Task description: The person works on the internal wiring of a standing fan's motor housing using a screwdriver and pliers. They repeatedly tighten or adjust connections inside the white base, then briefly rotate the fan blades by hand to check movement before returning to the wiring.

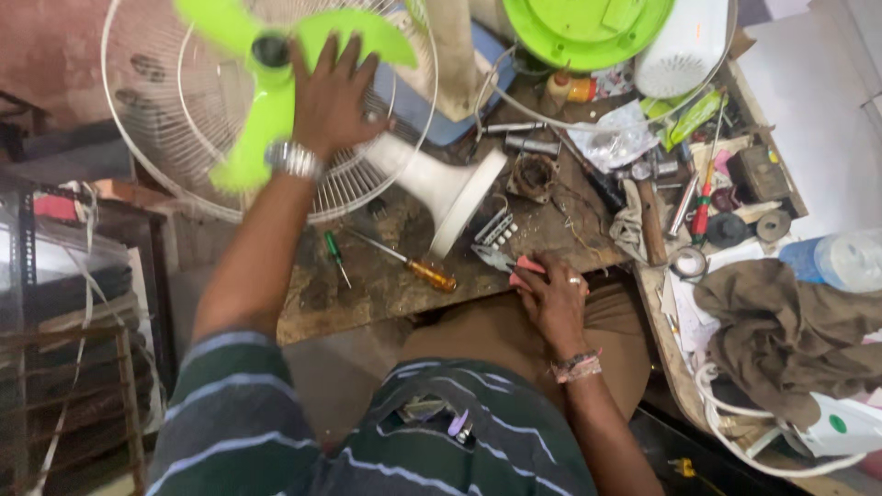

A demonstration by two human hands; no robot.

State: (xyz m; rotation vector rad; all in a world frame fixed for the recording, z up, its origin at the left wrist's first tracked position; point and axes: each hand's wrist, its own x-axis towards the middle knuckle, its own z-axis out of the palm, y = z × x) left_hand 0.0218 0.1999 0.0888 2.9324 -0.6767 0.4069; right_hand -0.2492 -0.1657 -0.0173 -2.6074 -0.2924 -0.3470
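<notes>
Left hand (333, 96) lay spread flat, fingers open, on green fan blade (266, 101) inside white wire guard (156, 165), at workbench's (386, 285) far left. Right hand (551, 294) clenched around red-handled pliers (503, 261) at bench's near edge. Yellow-handled screwdriver (413, 264) and small green screwdriver (335, 257) lay between hands, well apart from both.

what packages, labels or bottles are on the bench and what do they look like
Small bottle: lying at the bench's far edge below the green fan housing, orange and yellow, pale cap end.
Clear plastic bag: crumpled, right of the bottle.
Green packet: long, flat, beside the bag.
Water bottle: far right, lying on its side, clear with blue label.
Round green sticker: on a white casing, bottom right.
</notes>
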